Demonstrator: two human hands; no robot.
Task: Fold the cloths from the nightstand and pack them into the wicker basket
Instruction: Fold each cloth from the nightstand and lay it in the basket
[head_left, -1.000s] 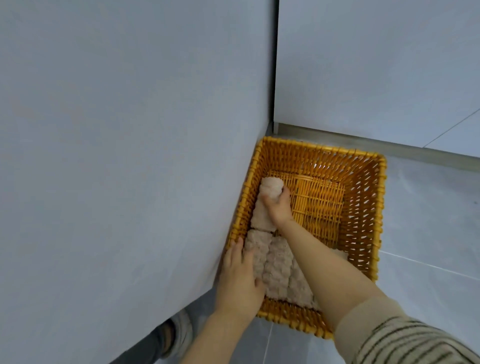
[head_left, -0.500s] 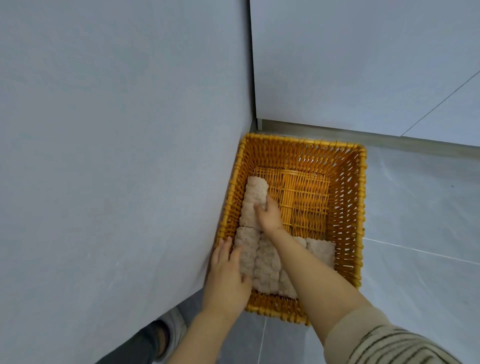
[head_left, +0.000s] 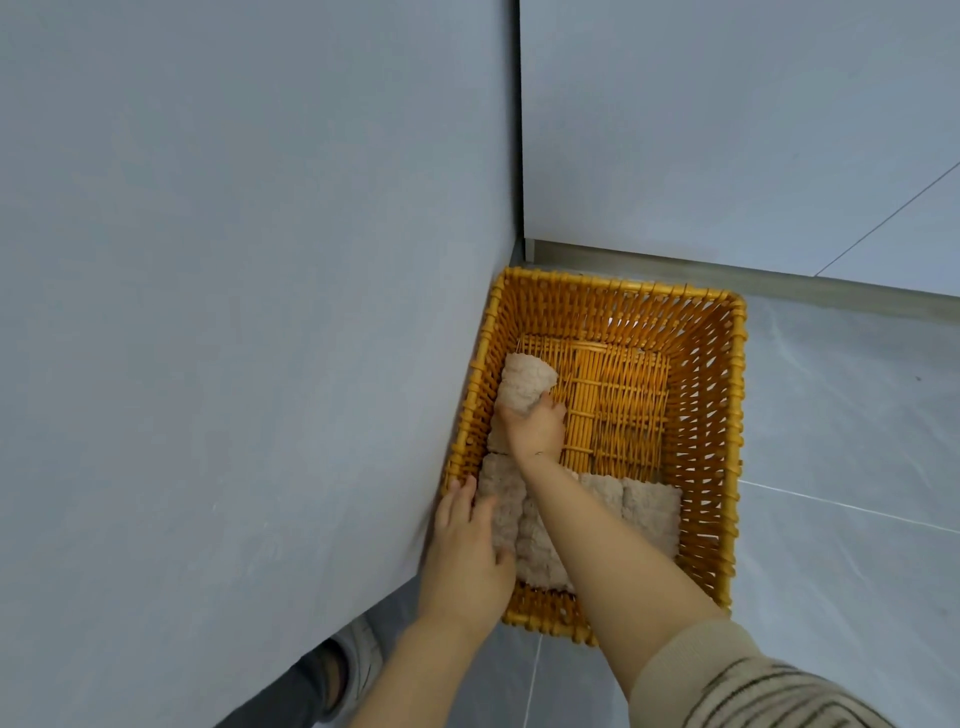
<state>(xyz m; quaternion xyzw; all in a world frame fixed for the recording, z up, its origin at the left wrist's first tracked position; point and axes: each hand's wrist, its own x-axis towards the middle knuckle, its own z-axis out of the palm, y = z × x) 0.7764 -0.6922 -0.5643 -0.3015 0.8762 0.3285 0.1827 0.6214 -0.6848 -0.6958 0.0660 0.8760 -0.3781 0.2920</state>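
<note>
An orange wicker basket (head_left: 623, 287) stands on the floor in a corner. My right hand (head_left: 535, 427) reaches into it and grips a folded beige fluffy cloth (head_left: 525, 380), which lies against the basket's left wall. More folded beige cloths (head_left: 649, 512) lie side by side along the near wall of the basket. My left hand (head_left: 467, 551) rests with straight fingers on the leftmost of these, at the basket's near left corner. My right forearm hides part of that row.
A tall grey panel (head_left: 234, 312) rises directly left of the basket, touching its side. A grey wall (head_left: 727, 130) with a baseboard stands behind it. Grey floor tiles (head_left: 841, 441) extend to the right. A shoe (head_left: 358, 660) shows under the panel's edge.
My right hand has kept hold of the cloth at the basket's left wall, shifting only slightly. My left hand stays on the near cloths. The camera view has shifted a little.
</note>
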